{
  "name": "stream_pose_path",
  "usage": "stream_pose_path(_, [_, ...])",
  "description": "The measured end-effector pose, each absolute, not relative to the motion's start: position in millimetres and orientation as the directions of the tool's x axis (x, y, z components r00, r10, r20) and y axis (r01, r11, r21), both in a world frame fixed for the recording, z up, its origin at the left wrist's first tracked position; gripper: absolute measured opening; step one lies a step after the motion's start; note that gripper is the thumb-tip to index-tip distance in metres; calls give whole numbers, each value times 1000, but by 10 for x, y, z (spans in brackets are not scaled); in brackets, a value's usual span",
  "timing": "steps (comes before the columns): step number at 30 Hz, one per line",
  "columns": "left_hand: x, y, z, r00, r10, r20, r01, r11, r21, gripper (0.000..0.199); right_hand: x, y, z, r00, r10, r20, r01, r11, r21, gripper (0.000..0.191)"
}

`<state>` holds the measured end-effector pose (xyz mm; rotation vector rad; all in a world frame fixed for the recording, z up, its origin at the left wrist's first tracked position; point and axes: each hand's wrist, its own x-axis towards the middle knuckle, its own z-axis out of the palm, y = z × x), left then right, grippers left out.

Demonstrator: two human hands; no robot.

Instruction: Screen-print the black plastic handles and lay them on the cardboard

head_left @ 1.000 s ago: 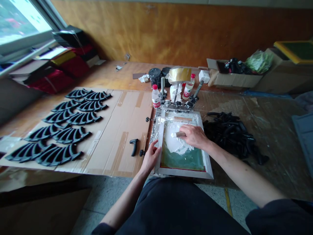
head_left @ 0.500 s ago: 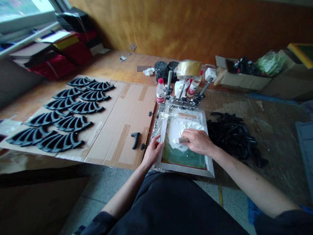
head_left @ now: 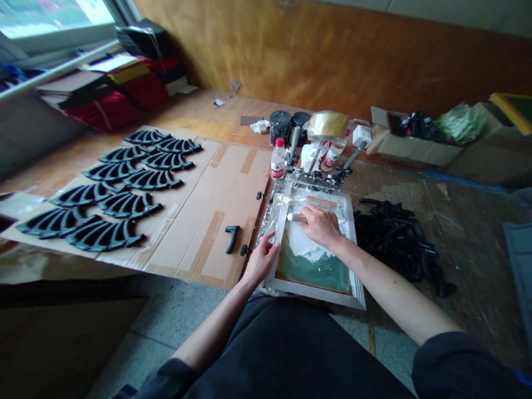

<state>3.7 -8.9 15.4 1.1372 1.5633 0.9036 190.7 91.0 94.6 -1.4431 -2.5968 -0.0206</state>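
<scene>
A metal-framed screen [head_left: 318,277] with a green lower part and a white, smeared middle lies flat in front of me. Over its upper half, my right hand [head_left: 322,224] is closed on a pale squeegee-like block [head_left: 296,218]. At the frame's left edge rests my left hand [head_left: 262,257], fingers apart and holding nothing. Metal clamps [head_left: 316,178] stand along the frame's far end. One curved black part [head_left: 233,238] lies alone on the cardboard [head_left: 191,205], left of my left hand.
Rows of black curved parts [head_left: 120,204] cover the cardboard's left side. A heap of black parts [head_left: 394,238] lies right of the frame. Behind it stand a red-capped bottle [head_left: 278,160], dark jars [head_left: 280,126] and a tape roll [head_left: 327,124]. An open box [head_left: 419,145] sits at back right.
My right hand has moved up and left over the screen with the pale block, towards the clamps. My left hand stays at the frame's edge. The camera view has shifted slightly.
</scene>
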Motion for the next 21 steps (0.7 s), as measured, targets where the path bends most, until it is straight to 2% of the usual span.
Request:
stream_pose_path(2, [46,-93,169,-116,954,-278,219,297,929,52,1880,916,898,-550,824,133,830,558,-25,2])
stream_pose_path(6, [59,-99,189,-138,949,-285,188,307,933,51,1893,895,885,-624,778,78,781,620,72,14])
stream_pose_path(11, [57,-93,169,-139,946,-292,207,316,926,51,1949,880,971,-649,760,40,759,642,110,16])
stream_pose_path(15, [49,-91,138,-117,951,-287,244,308,920,52,2018,933,1012,-541,838,71,840,543,-7,4])
stream_pose_path(18, [33,-93,112,-103,956,-274,270,292,917,51,2141,988,1021,-376,920,112,909,389,-149,15])
stream_pose_path(21, [14,-83,85,-76,961,-266,335,276,901,51,2314,993,1015,-277,952,133,931,300,-207,21])
